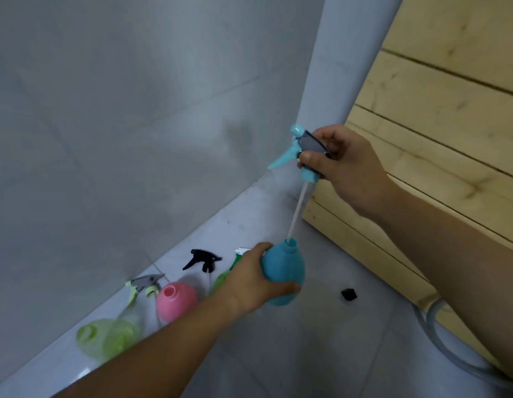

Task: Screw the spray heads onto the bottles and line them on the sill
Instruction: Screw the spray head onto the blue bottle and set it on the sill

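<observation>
The fingers (309, 160) of the right hand (347, 165) pinch the blue spray head (302, 152) around its neck, thumb in front and the other fingers curled behind. A thin white tube (296, 214) hangs down from that head, and its tip sits right at the open mouth of the blue bottle (284, 271). The left hand (249, 280) wraps the bottle from the side, fingers pressed around its round belly, and holds it up a little tilted. I think the tube is just going in, so the head is not screwed on yet. The tube could miss the small hole or bend if the bottle tips more. The cap could also go on crooked and not turn well. A smooth round bottle might slip in the left hand while the other hand twists. Beyond the left fingers, on the white tiled ledge (321, 326), wait a pink bottle (176, 303), a green bottle (106, 338) lying on its side, a grey and green spray head (143, 284) and a black spray head (202, 259). A small black thing (348, 294) sits under the right hand, beside the wooden wall (450, 124).
</observation>
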`<state>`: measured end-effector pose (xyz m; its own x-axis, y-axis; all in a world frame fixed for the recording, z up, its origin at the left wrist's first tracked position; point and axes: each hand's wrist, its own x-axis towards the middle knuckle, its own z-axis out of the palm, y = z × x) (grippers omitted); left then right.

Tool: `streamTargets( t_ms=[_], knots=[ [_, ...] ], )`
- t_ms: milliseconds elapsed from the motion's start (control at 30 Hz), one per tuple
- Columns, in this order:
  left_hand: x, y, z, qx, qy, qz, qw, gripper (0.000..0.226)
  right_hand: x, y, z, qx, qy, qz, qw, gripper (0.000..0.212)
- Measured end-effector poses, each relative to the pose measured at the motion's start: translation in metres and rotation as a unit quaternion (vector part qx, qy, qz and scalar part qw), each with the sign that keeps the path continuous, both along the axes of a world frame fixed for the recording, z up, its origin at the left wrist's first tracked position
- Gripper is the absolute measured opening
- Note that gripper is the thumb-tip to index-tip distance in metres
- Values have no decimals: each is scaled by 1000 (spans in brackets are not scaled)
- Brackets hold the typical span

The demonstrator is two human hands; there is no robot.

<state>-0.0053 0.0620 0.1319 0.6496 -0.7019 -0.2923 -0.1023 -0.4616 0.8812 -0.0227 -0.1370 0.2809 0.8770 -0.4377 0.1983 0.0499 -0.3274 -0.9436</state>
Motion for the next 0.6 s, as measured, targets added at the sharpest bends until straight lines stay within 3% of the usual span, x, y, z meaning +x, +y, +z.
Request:
streamTargets(
  t_ms=[200, 467, 600],
  knots=[
    [1, 39, 86, -16, -37, -1, 999, 62, -23, 53, 36, -47, 44, 47, 997, 26],
    [-5, 93, 171, -44, -63, 22, 997, 66, -50, 117, 101, -107, 31, 111, 988, 28],
    [-14, 121, 201, -52, -66, 27, 996, 74, -58, 139, 132, -154, 74, 180, 969, 34]
  ],
)
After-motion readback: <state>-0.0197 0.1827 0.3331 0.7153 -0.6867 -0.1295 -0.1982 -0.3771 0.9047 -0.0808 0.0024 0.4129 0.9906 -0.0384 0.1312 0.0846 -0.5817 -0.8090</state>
